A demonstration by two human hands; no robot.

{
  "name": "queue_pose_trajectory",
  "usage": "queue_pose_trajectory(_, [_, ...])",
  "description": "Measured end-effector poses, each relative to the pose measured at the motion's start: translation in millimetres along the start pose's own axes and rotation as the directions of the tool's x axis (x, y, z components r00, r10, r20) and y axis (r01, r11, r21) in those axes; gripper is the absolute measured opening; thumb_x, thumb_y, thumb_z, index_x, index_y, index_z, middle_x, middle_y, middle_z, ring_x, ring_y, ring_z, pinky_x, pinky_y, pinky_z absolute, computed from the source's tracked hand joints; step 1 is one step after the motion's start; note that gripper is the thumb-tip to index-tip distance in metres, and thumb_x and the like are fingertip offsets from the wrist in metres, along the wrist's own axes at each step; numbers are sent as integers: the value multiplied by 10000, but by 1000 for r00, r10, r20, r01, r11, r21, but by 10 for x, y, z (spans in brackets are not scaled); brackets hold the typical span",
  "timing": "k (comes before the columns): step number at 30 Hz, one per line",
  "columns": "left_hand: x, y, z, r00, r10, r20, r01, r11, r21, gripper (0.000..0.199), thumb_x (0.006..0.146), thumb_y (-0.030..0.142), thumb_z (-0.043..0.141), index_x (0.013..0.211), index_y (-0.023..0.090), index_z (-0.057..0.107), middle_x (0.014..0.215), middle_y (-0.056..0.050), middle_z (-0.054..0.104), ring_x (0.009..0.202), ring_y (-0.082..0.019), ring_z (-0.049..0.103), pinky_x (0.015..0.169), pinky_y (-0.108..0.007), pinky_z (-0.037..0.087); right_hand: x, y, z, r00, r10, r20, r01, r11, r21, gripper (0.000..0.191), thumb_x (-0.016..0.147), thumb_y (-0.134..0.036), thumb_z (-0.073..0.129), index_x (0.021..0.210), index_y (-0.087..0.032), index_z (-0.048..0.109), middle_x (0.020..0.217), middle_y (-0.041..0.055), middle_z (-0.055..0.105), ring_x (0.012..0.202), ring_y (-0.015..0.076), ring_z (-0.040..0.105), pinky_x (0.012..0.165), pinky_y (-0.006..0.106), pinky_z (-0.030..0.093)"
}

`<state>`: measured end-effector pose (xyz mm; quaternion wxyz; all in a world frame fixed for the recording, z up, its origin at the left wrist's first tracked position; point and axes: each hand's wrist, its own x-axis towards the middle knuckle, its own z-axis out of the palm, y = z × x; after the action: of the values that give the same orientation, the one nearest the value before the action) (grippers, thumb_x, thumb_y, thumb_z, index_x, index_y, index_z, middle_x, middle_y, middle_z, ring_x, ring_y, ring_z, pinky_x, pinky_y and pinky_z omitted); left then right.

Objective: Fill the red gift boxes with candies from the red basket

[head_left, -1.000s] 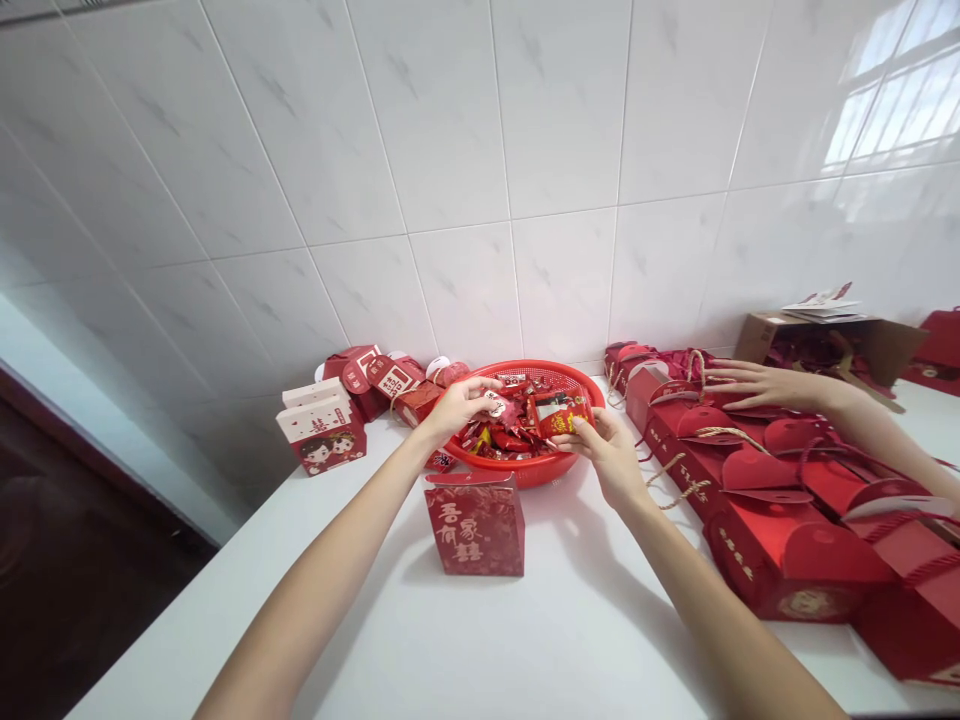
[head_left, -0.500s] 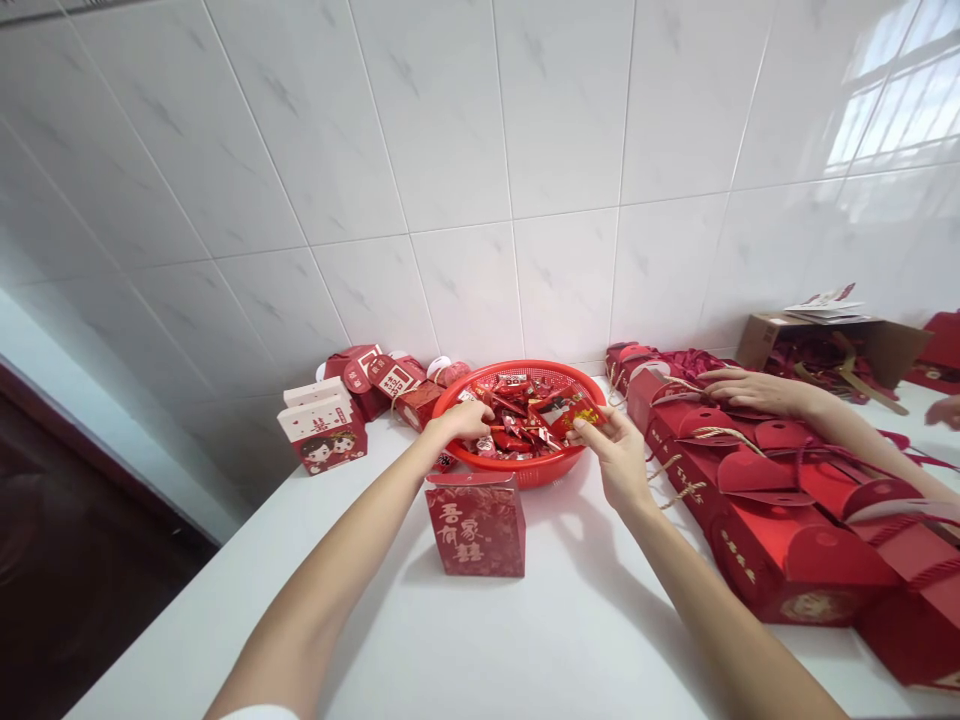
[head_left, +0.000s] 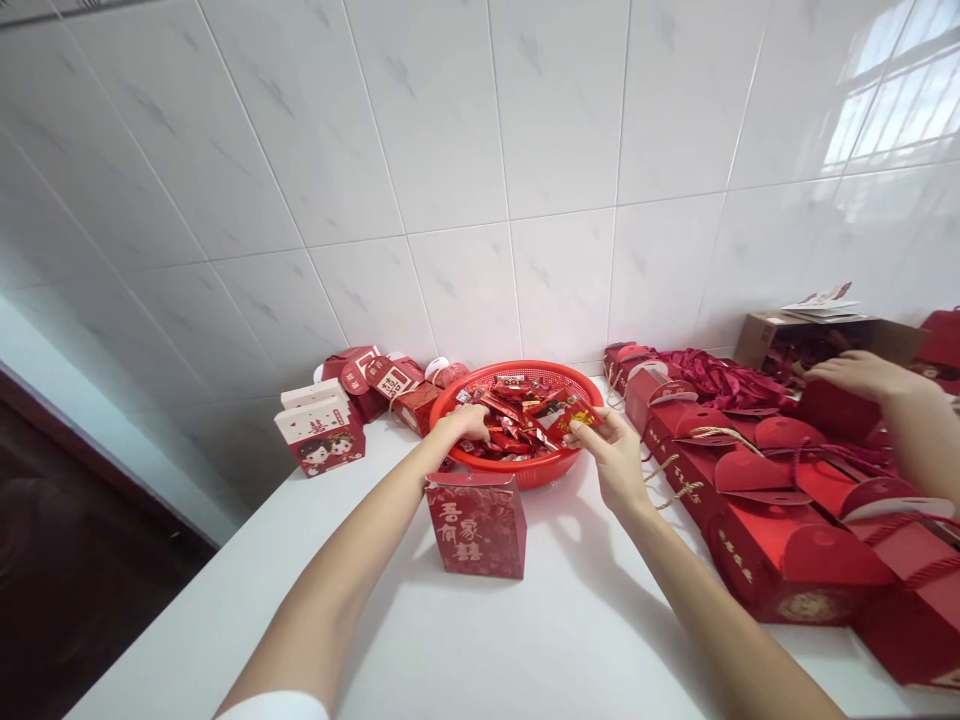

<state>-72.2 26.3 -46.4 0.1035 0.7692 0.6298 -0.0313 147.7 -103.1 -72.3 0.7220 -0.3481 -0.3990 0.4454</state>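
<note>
My left hand (head_left: 472,422) reaches into a red plastic basket (head_left: 525,474) filled with red-wrapped sweets (head_left: 512,437). Its fingers curl down among the wrappers, and what lies under the fingertips is hidden. Over the basket's right side, my right hand (head_left: 611,445) pinches a red packet (head_left: 577,418) with gold print between thumb and fingers. In front of the basket, between my forearms, a red gift box (head_left: 478,530) with pale lettering stands upright on the white table (head_left: 450,645).
Rows of closed red gift boxes (head_left: 757,540) fill the right side. Behind them are red ribbons (head_left: 720,378), a cardboard box (head_left: 757,340) and a co-worker's hand (head_left: 862,375) at a dark red piece. White-and-red boxes (head_left: 322,430) stand left, before the tiled wall (head_left: 457,290).
My left hand has shifted slightly within the sweets; my right hand still pinches the packet. The co-worker's hand has moved right, from the boxes to a dark red piece near the carton.
</note>
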Motion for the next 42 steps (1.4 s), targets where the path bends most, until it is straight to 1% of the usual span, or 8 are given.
queue_pose_trajectory(3, [18, -27, 41, 1000, 2, -28, -3, 1000, -13, 553, 552, 218, 817, 1097, 203, 722, 1177, -158, 728, 1045, -347, 677, 839, -368, 518, -7, 2, 8, 1000, 2, 9, -2, 1000, 9, 359, 602, -366, 857, 812, -206, 614, 661, -24, 677, 592, 167, 647, 643, 315, 527])
queue_pose_trajectory(13, [38, -62, 87, 996, 68, -57, -77, 984, -160, 437, 604, 52, 653, 1008, 173, 766, 953, -48, 779, 865, -218, 712, 675, -231, 515, -23, 3, 19, 1000, 6, 15, -6, 1000, 9, 365, 600, -386, 860, 797, -210, 608, 648, -32, 661, 593, 168, 644, 638, 319, 525])
queue_pose_trajectory(18, [35, -60, 92, 996, 62, -63, -70, 987, -145, 345, 581, 95, 701, 914, 162, 763, 1001, -95, 772, 950, -277, 699, 746, -269, 521, -23, 2, 15, 1000, 9, 12, -9, 1000, 11, 368, 602, -382, 863, 799, -207, 606, 648, -27, 663, 595, 172, 646, 638, 317, 516])
queue_pose_trajectory(22, [34, -57, 86, 997, 46, -55, -53, 988, -143, 367, 513, 129, 764, 878, 164, 744, 1021, -136, 758, 926, -309, 694, 726, -298, 521, -30, -13, 21, 1000, 7, 17, -7, 1000, 11, 342, 603, -369, 853, 783, -207, 612, 636, -30, 662, 586, 161, 631, 625, 306, 512])
queue_pose_trajectory(28, [13, -88, 47, 996, 69, -50, -81, 949, -304, 317, 465, 50, 732, 747, 194, 748, 744, -11, 737, 753, -220, 678, 657, -253, 495, -21, -2, 6, 1000, 13, 21, -13, 1000, 1, 339, 611, -373, 852, 783, -203, 613, 659, -21, 670, 594, 162, 630, 627, 308, 516])
queue_pose_trajectory(32, [-3, -109, 41, 989, 74, -129, -129, 856, -501, 280, 546, 95, 709, 807, 178, 764, 739, -3, 733, 733, -189, 667, 658, -255, 507, -11, 6, -5, 1000, 13, 19, -13, 1000, -5, 354, 606, -377, 860, 793, -204, 614, 661, -22, 667, 594, 163, 629, 630, 311, 515])
queue_pose_trajectory(36, [-35, -119, 30, 970, 27, -240, -184, 725, -663, 290, 659, 211, 675, 935, 170, 753, 864, -37, 752, 741, -175, 666, 679, -278, 514, -8, 4, -10, 1000, 12, 3, -12, 1000, 0, 355, 601, -372, 863, 792, -205, 615, 662, -24, 665, 586, 157, 624, 623, 304, 510])
queue_pose_trajectory(42, [-128, -99, -7, 935, -70, -347, -311, 302, -901, 314, 505, 108, 701, 811, 177, 716, 924, -28, 740, 862, -164, 648, 772, -261, 487, -9, -8, -7, 1000, -2, 5, 2, 1000, 2, 366, 610, -408, 864, 789, -205, 617, 696, -15, 674, 572, 147, 607, 601, 302, 514])
